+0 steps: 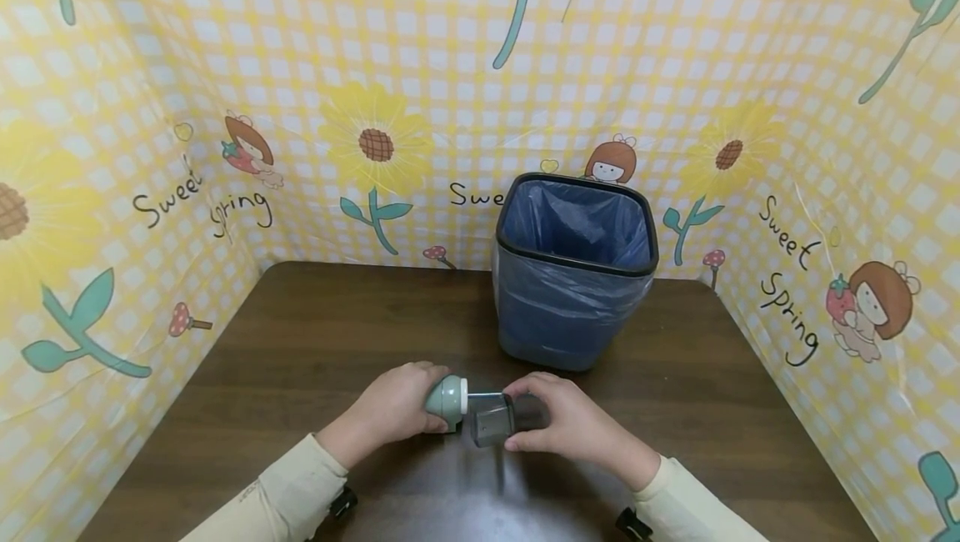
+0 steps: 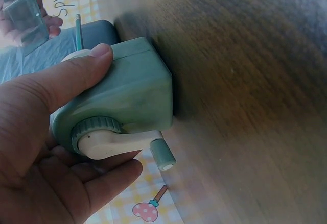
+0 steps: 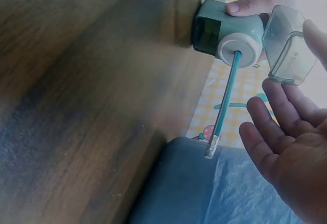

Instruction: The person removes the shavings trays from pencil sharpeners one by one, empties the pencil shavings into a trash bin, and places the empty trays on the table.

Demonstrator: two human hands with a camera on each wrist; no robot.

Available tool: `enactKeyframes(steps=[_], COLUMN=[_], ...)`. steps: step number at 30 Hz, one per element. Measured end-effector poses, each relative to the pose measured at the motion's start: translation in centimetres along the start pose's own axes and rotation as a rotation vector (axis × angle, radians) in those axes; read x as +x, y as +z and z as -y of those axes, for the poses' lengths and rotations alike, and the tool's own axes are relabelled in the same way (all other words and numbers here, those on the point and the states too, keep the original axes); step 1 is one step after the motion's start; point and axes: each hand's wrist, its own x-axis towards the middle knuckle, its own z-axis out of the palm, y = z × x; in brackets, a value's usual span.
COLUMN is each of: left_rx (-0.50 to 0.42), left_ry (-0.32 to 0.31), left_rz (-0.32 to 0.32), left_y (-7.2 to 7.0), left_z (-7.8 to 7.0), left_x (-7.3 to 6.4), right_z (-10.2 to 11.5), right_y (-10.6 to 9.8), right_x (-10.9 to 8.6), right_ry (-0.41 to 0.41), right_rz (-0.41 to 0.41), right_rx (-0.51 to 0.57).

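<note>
My left hand (image 1: 396, 402) grips a green hand-crank pencil sharpener (image 2: 138, 86), its thumb lying across the body. The white crank arm (image 2: 120, 143) with a green knob faces the left wrist camera. From the sharpener's white round front, a teal pencil (image 3: 228, 99) with a worn eraser end sticks out. Beside it, my right hand (image 1: 562, 421) pinches a clear see-through shavings box (image 3: 288, 48) between thumb and fingers, apart from the sharpener. A dark opening (image 3: 208, 35) shows in the sharpener's lower front. Whether the box holds shavings is unclear.
A blue bin (image 1: 566, 317) with a black rim and a clear plastic liner stands behind my hands, right of centre. Everything is on a dark wooden table (image 1: 337, 317). Yellow checked cloth (image 1: 420, 50) with printed flowers surrounds the table's back and sides.
</note>
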Motion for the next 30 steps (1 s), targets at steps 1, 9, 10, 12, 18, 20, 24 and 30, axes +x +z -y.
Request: enactKeyframes(steps=[1,9,10,12,18,20,24,30], left_rx=[0.001,-0.010,-0.010,-0.009,-0.016,-0.016,-0.022,-0.030], left_ry=[0.001,0.008,0.008,0.007,-0.001,-0.002,-0.003,-0.001], left_rz=[0.000,-0.003,-0.002,-0.001,-0.003,-0.004,-0.003,-0.004], left_y=[0.0,0.0,0.0,0.0,-0.1,-0.1,-0.1,-0.1], left_z=[0.0,0.1,0.0,0.0,-0.1,-0.1,-0.1,0.0], left_x=[0.0,0.1,0.1,0.1,-0.1,-0.1,-0.2,-0.2], right_z=[-0.1,-0.7,-0.7,-0.8,-1.0,-1.1,-1.3,-1.6], right_y=[0.1,0.4,0.4,0.5,0.8,0.9,1.2,1.3], right_x=[0.0,-0.2,-0.2,-0.3,-0.3,-0.4,-0.4,-0.3], right_ry=[0.000,-0.008,-0.006,-0.006,0.010,0.018,0.025,0.032], right_rz=[0.003,-0.002,0.002,0.009,0.026,0.037,0.057,0.056], right_rx=[-0.001,-0.026,-0.027,-0.030,-0.026,-0.028,-0.036,-0.046])
